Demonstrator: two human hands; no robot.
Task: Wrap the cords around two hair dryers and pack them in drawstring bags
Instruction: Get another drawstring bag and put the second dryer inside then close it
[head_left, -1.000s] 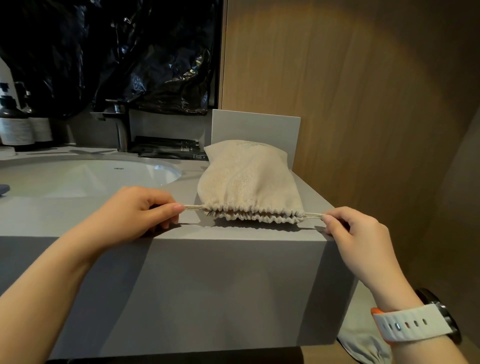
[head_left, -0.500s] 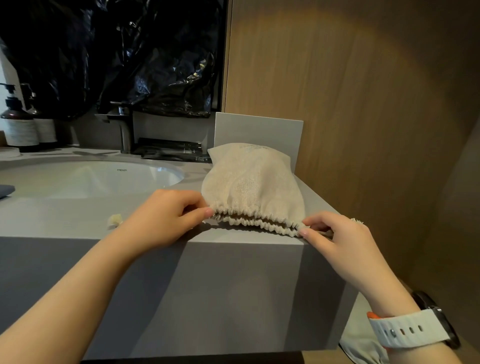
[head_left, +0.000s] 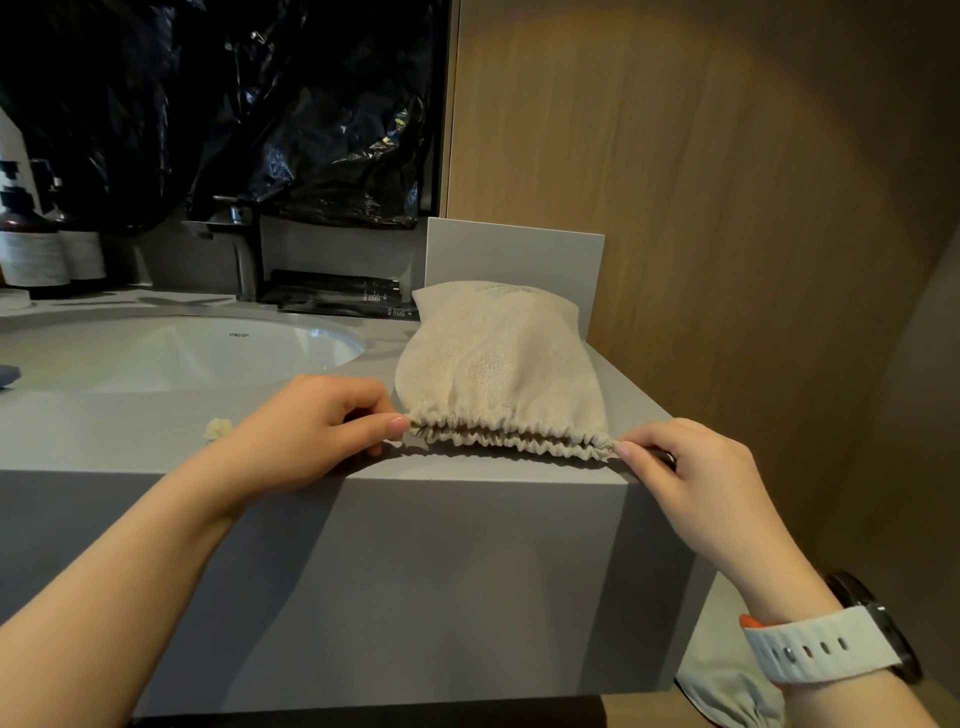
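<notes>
Pinching the left corner of the gathered mouth, my left hand (head_left: 311, 431) has its fingers curled under, with thumb and forefinger closed on the cloth. My right hand (head_left: 696, 483) does the same at the right corner, fingertips nipped on the ruffled edge, and there is a pale rubbery watch strap (head_left: 815, 649) on that wrist.

Between them the drawstring bag (head_left: 498, 364) lies on the grey counter (head_left: 130, 436), near its front edge. Its mouth faces me, puckered nearly closed into two rows of tight pleats. It bulges round and full, so I judge one hair dryer, cord and all, is inside, though nothing of it shows. That puts this bag at its last step, cinched with perhaps only some tidying left.

A small cream tuft (head_left: 218, 428) beside my left hand may be a cord end, but I cannot trace it. The second dryer is out of view. A limp grey cloth (head_left: 727, 696) below the counter at lower right could be the other bag, so I reckon about half remains.

The bag's weave is coarse, oatmeal-coloured and matte. The counter is smooth and square-edged, the white basin (head_left: 156, 353) glossy, and crinkled black plastic (head_left: 260, 104) shines behind the tap (head_left: 244, 249).
</notes>
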